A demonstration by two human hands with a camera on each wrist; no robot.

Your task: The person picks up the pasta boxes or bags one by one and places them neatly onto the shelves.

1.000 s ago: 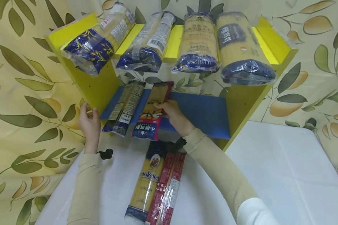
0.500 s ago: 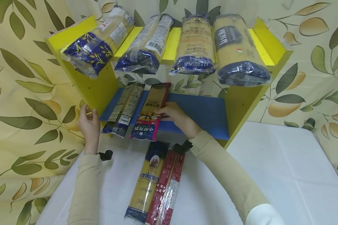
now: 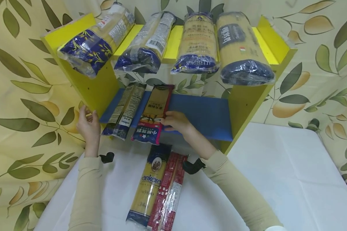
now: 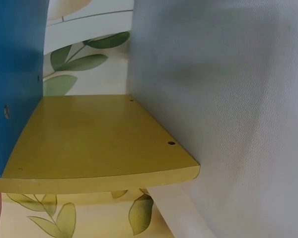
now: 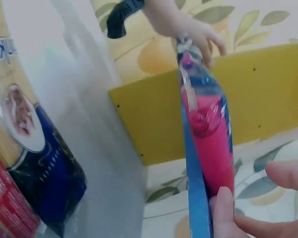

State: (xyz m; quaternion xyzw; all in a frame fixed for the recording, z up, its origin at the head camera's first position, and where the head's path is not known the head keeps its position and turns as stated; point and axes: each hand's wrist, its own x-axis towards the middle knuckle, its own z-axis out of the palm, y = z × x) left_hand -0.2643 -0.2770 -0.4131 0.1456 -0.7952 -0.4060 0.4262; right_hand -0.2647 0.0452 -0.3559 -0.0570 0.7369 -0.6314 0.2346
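On the blue lower shelf (image 3: 203, 112) lies a pink and brown pasta packet (image 3: 150, 120). My right hand (image 3: 176, 122) is at its right edge. In the right wrist view a fingertip touches the packet's pink side, while the thumb (image 5: 285, 176) stands away from it. To its left rests a dark gold-and-blue pasta packet (image 3: 125, 110), back side up. My left hand (image 3: 88, 126) is at the front edge of the yellow left side panel (image 3: 95, 93), its fingers loosely bent. Only a sliver of that hand shows in the left wrist view.
Several spaghetti packets, among them a "pasta" labelled one (image 3: 243, 48), lie along the yellow upper shelf (image 3: 173, 45). Below the rack, a yellow and blue Ankara packet (image 3: 148, 186) and a red packet (image 3: 167, 192) lie side by side on the white tablecloth (image 3: 280, 166).
My right hand has let go of the top of the pink pasta packet and slid to its right edge; the wrist has swung right. My left hand stays at the side panel.
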